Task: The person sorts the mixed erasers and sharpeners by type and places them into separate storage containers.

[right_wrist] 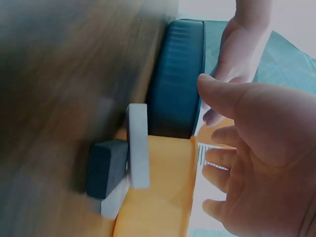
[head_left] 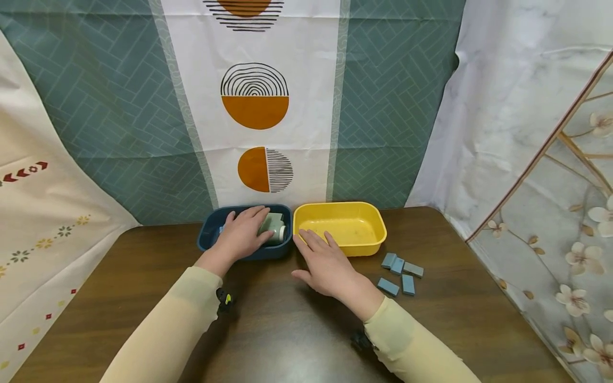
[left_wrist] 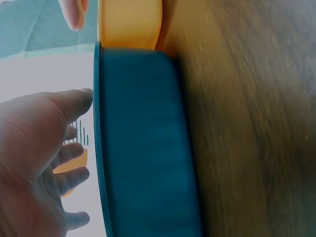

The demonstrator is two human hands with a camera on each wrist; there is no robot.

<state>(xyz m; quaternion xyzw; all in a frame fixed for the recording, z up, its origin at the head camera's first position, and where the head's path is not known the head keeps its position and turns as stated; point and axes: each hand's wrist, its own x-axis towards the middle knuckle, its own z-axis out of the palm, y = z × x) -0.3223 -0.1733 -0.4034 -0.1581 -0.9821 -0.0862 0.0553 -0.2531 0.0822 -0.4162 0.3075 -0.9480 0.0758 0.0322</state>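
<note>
Above the dark blue bin [head_left: 207,226] is my left hand [head_left: 242,234], its fingers spread and relaxed. Inside that bin lies a pale green object with a white round end [head_left: 274,223], partly hidden by the hand. A bit of light blue shows at the hand's left. My right hand [head_left: 325,263] hovers by the front left corner of the yellow bin [head_left: 361,250], fingers extended, holding nothing. In the left wrist view, the left hand [left_wrist: 29,158] has its fingertips over the blue bin's rim. The right wrist view shows the right hand [right_wrist: 266,153] with an empty palm.
Several small blue-grey blocks [head_left: 388,287] lie on the brown wooden table [head_left: 287,330], right of the yellow bin. The two bins stand side by side at the table's back edge. Behind them hangs a patterned cloth [head_left: 306,175]; more fabric borders both sides.
</note>
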